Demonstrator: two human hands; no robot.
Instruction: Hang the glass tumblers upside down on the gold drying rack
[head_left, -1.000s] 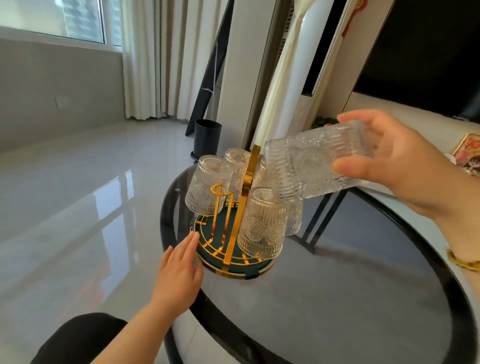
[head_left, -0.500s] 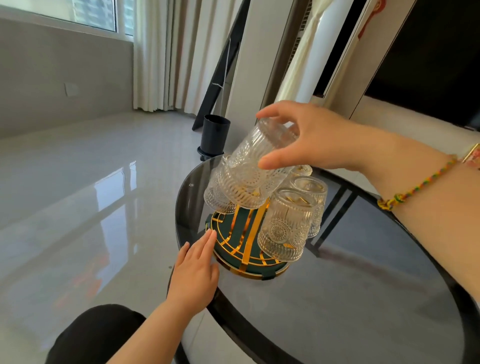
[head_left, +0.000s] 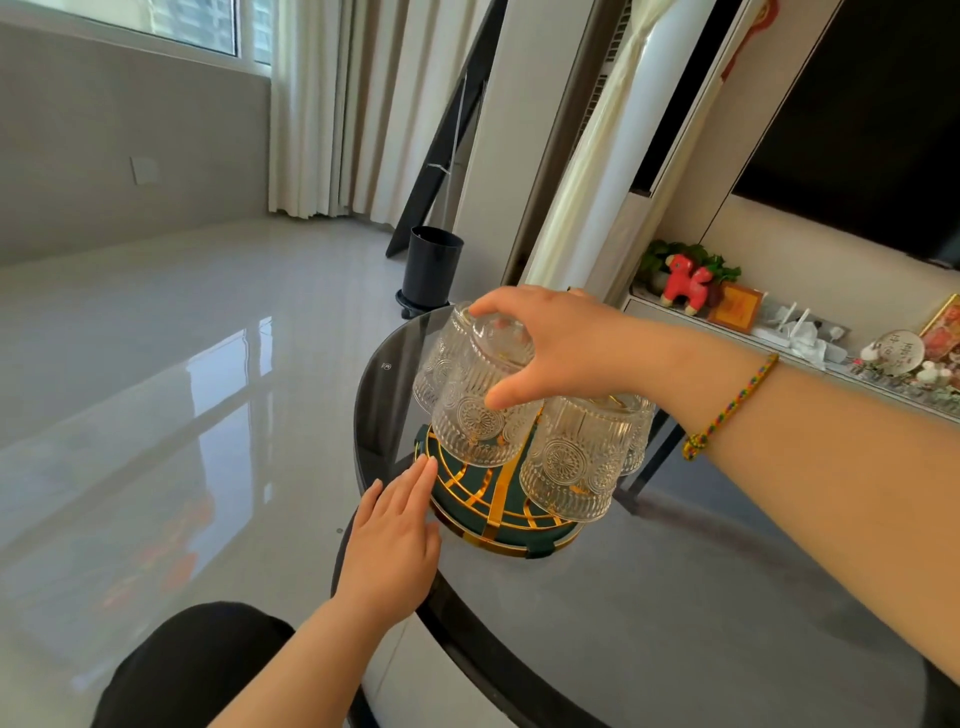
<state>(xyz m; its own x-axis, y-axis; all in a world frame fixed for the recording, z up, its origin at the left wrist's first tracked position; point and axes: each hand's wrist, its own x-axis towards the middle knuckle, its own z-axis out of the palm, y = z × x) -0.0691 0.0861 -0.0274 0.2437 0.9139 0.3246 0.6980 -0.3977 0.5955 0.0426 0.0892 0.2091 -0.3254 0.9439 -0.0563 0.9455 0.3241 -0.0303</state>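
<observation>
My right-hand fingers (head_left: 506, 397) clasp the base of an upturned glass tumbler (head_left: 480, 395), mouth down over the gold drying rack (head_left: 498, 499); whether it already sits on its peg I cannot tell. My left hand (head_left: 392, 545) lies flat and unclenched on the surface (head_left: 675, 597), fingertips touching the rack's green base. Other tumblers already hang inverted, one (head_left: 576, 457) just beside mine and more behind, so I judge the task nearly done. The glass is clear, ribbed, pressed with round medallions.
</observation>
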